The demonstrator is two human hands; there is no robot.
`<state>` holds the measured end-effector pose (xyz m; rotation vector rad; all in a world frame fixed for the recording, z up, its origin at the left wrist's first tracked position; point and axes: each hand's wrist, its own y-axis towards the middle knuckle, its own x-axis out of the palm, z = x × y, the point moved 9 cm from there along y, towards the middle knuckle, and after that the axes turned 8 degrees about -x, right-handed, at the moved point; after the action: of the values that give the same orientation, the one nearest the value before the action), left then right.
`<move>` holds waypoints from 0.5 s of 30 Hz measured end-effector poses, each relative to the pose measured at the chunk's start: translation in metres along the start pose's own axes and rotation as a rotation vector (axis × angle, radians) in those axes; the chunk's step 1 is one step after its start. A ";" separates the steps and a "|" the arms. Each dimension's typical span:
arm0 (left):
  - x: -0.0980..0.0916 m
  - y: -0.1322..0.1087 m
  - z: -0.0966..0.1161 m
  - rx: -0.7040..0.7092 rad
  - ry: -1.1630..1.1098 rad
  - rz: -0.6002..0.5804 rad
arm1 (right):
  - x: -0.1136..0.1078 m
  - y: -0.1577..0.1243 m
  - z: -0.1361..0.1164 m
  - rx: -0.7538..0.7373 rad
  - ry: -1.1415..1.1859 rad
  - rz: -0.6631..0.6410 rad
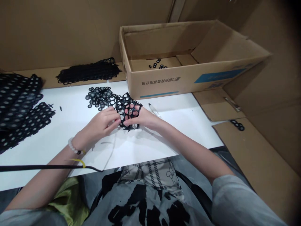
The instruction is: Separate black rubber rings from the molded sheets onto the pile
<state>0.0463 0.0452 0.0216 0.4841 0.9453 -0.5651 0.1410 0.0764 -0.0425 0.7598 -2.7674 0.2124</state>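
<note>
A black perforated rubber sheet point(127, 110) with ring-shaped holes is held up just above the white table point(162, 138). My left hand point(103, 122) pinches its lower left edge between fingers and thumb. My right hand point(138, 117) lies behind the sheet, with skin showing through the holes and the thumb at the near edge. Loose black rubber rings point(98, 97) lie in a heap touching the sheet's far left side. A beaded bracelet point(74, 146) circles my left wrist.
Stacks of punched black sheets point(16, 100) lie at the left, with another pile point(88, 71) behind. A cardboard box point(178, 81) at the far side holds a few rings point(157, 64). A slim tool point(154, 110) lies near my right wrist. A black cable point(47, 168) crosses the near edge.
</note>
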 end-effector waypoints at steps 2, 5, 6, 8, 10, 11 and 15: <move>0.001 -0.001 -0.001 -0.001 0.012 -0.006 | 0.003 0.000 0.000 -0.018 0.014 -0.012; 0.003 0.000 -0.005 -0.021 0.022 -0.006 | 0.006 -0.001 0.001 -0.041 0.026 -0.029; 0.005 0.000 -0.005 -0.021 0.033 -0.016 | 0.006 -0.001 0.002 -0.041 0.026 -0.032; 0.009 0.000 -0.003 -0.006 0.073 -0.049 | 0.008 -0.002 0.005 -0.031 0.029 -0.037; 0.013 0.000 0.001 0.022 0.126 -0.073 | 0.009 -0.002 0.008 -0.021 0.039 -0.037; 0.014 0.000 0.002 0.034 0.148 -0.075 | 0.009 -0.002 0.009 -0.015 0.045 -0.032; 0.007 0.001 0.003 0.034 0.133 -0.033 | 0.006 -0.003 0.006 -0.008 0.036 0.010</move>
<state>0.0516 0.0422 0.0175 0.5426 1.0732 -0.5848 0.1357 0.0698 -0.0462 0.7328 -2.7374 0.2153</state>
